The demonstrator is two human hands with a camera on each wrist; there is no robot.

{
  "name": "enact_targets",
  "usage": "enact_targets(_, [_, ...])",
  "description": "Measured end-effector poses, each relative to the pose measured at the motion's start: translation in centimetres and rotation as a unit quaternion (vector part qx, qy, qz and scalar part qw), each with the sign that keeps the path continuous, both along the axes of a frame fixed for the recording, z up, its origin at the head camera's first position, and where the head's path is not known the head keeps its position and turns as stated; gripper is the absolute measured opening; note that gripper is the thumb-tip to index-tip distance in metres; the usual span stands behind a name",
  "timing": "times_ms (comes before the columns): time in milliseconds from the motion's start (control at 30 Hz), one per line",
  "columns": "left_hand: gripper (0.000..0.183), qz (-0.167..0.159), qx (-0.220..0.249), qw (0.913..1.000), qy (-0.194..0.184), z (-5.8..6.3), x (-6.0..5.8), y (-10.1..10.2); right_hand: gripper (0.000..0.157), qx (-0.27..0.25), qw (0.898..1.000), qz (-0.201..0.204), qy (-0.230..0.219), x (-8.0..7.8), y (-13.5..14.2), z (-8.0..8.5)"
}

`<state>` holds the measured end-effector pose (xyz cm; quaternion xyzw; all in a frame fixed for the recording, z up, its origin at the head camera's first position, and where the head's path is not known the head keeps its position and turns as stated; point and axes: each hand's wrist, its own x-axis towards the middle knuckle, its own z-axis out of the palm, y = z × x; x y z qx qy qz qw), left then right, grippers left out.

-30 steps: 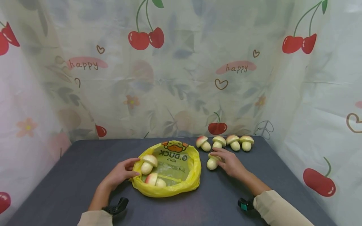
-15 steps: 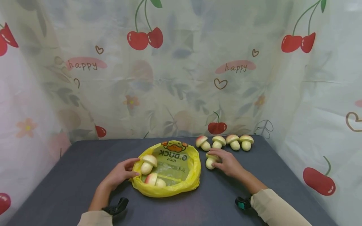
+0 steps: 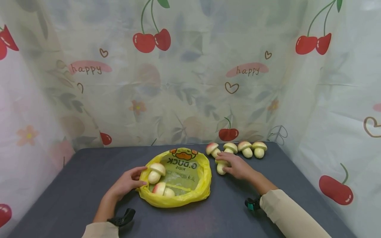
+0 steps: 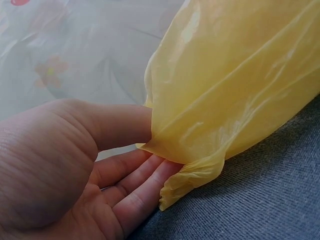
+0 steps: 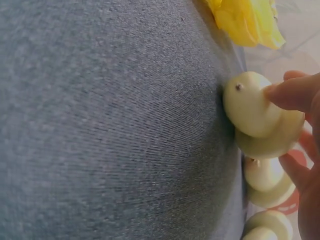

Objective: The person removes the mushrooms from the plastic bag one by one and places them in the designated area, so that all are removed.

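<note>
My left hand (image 3: 131,181) pinches the left rim of a yellow plastic bag (image 3: 190,200); in the left wrist view the thumb goes over the bag's edge (image 4: 200,125) with the fingers beneath. Inside the open bag lie two toy mushrooms, a pale one (image 3: 154,178) and a red-tinged one (image 3: 159,189). Right of the bag, my right hand (image 3: 238,167) grips another pale toy mushroom (image 3: 221,168) by thumb and fingers. Its stem (image 5: 250,102) faces the right wrist camera, thumb on it, low at the dark cloth. The fingers partly hide its cap.
Several more toy mushrooms stand in a row at the table's back right, among them a red-capped one (image 3: 212,148) and a pale one (image 3: 259,150). A dark cloth (image 3: 190,221) covers the table. Behind it hangs a cherry-print curtain (image 3: 190,82).
My right hand has closed its thumb on the mushroom and moved it slightly left and farther back, toward the row. My left hand and the bag have stayed in place.
</note>
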<state>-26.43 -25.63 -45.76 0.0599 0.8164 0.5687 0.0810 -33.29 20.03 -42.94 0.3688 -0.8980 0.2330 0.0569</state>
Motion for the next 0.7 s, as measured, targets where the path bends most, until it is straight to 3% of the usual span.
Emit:
enact_targets(233, [0.071, -0.001, 0.007, 1.0000, -0.005, 0.21, 0.08, 0.03, 0.040, 0.009, 1.000, 0.004, 0.022, -0.17, -0.03, -0.02])
enact_targets(700, [0.070, 0.004, 0.001, 0.9999, -0.015, 0.15, -0.06, 0.08, 0.037, -0.025, 0.999, -0.017, 0.030, 0.13, 0.06, 0.45])
